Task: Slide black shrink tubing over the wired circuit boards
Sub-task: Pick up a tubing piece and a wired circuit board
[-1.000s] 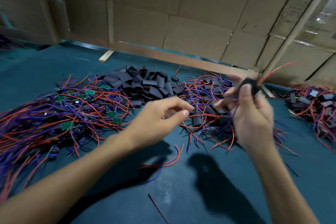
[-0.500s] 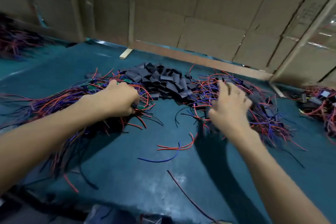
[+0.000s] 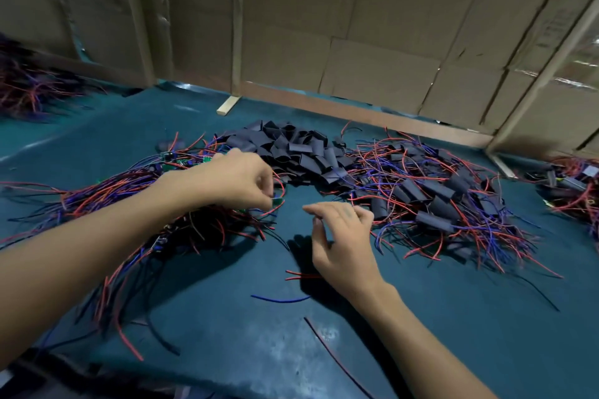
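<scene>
Over the bench (image 3: 227,350), left hand (image 3: 241,180) now pinches a fresh board (image 3: 276,201) from the pile, right hand (image 3: 343,236) has dropped its finished piece and hangs empty, so next sleeve starts.

Three heaps across the bench, two hands in front of them

On the bench (image 3: 227,334), a heap of wired circuit boards (image 3: 136,191) lies to the left, a pile of loose shrink tubing pieces (image 3: 291,149) sits behind the middle, and a heap of sleeved boards (image 3: 437,201) spreads to the right, touching the tubing pile. The left hand (image 3: 240,181) is over the near right edge of the left heap; the right hand (image 3: 340,236) is just to its right, in front of the tubing pile and beside the right heap. A few loose wires (image 3: 278,300) lie on the bench nearer the person. Further wire heaps lie at the far left (image 3: 29,87) and far right (image 3: 570,185) edges. A cardboard wall (image 3: 372,42) stands behind everything.
</scene>
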Tool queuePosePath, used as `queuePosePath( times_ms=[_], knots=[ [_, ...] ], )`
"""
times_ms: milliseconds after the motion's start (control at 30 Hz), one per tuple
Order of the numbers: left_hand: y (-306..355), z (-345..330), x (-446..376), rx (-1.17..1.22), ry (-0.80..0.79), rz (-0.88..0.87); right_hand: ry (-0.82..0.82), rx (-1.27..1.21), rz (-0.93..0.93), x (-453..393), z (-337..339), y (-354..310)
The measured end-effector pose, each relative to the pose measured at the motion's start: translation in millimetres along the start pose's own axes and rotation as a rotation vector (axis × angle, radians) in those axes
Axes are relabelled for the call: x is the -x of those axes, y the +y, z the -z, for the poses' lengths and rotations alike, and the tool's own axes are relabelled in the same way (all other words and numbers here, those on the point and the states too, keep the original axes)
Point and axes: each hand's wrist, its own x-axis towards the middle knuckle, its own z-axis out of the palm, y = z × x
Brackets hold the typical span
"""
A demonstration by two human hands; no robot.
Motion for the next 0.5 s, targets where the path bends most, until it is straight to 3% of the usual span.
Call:
queuePosePath(
  times_ms=[100, 200, 367, 500],
  knots=[
    [16, 15, 5, 0.333, 0.18, -0.034, 0.101, -0.331, -0.235, 0, 5, 0],
    [42, 18, 11, 0.713, 0.272, -0.164, 0.085, -0.808, -0.531, -8, 18, -1],
    [74, -14, 14, 0.525, 0.371, -0.431, 0.17, -1.393, -0.826, -22, 30, -6],
    [81, -45, 10, 0.492, 0.405, -0.406, 0.174, -1.282, -0.835, -23, 37, 0]
  ],
)
